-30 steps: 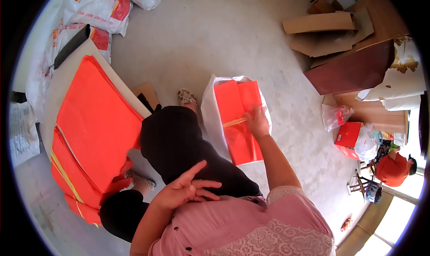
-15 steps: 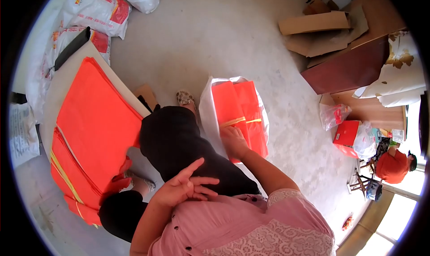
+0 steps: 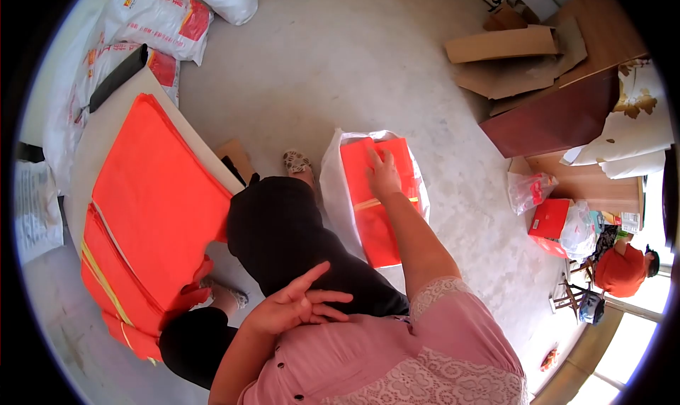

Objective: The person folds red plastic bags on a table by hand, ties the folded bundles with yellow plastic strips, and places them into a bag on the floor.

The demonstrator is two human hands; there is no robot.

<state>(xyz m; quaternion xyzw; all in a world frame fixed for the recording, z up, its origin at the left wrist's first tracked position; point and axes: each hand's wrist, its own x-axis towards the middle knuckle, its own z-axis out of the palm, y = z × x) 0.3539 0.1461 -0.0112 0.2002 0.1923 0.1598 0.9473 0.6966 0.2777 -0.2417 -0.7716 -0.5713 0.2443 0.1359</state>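
Note:
Two flat red bundles [image 3: 361, 167] stand side by side in a white plastic bag [image 3: 338, 185] on the floor, with yellow ties across their middles. On top of them rests my right hand [image 3: 383, 176], its fingers stretched out toward the bag's far end. My left hand [image 3: 301, 304] hovers in front of my pink top, fingers spread and nothing in it. To the left, a stack of red sheets [image 3: 156, 199] lies on a pale board-like surface [image 3: 106, 139]. More red pieces with yellow ties [image 3: 103, 277] lie along its near left edge.
White printed sacks [image 3: 159, 22] are piled at the upper left. Flattened cardboard [image 3: 503, 47] leans by a dark red panel [image 3: 552, 114] at the upper right. A red box [image 3: 549, 217] and plastic bags stand farther right, near a seated person in orange [image 3: 620, 267].
My right hand has moved from the yellow ties up to the far part of the red bundles, and its fingers have straightened. My left hand stays nearly in place.

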